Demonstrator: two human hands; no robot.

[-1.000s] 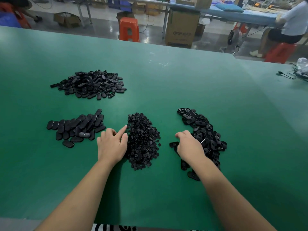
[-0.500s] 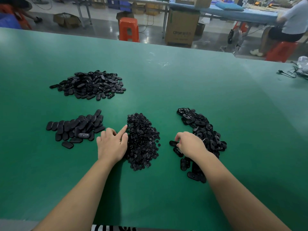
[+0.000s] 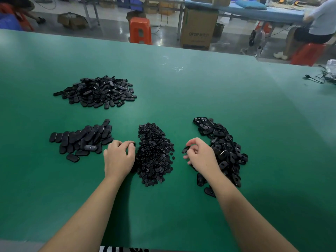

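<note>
**Clerk:** State of the hands?

**Inspector:** The right hand point(image 3: 201, 157) has its fingers curled and pinches one oval shell point(image 3: 185, 149) by its end, raised just off the counter point(image 3: 181, 99), between the heap of shells point(image 3: 223, 148) and the pile of small round pieces point(image 3: 154, 153). That pile lies mid-counter, toward the near edge. The left hand point(image 3: 119, 159) is curled, fingertips at the pile's left margin; whether it has a piece in its grip I cannot tell.

**Clerk:** Risks?

**Inspector:** In my judgement, three. The shell is held only at its tip, so a slack pinch could drop it among the round pieces. The right forearm lies over the near end of the heap, so drawing it back could drag shells toward the near edge. The round pieces are small, black and tangled; two may come up together, or one may skitter off across the counter.

**Clerk:** Markings?

**Inspector:** None legible on any part. A cardboard box point(image 3: 199, 28) beyond the far edge bears pale print, seemingly "OTOR" with further characters; too blurred to confirm.
</note>
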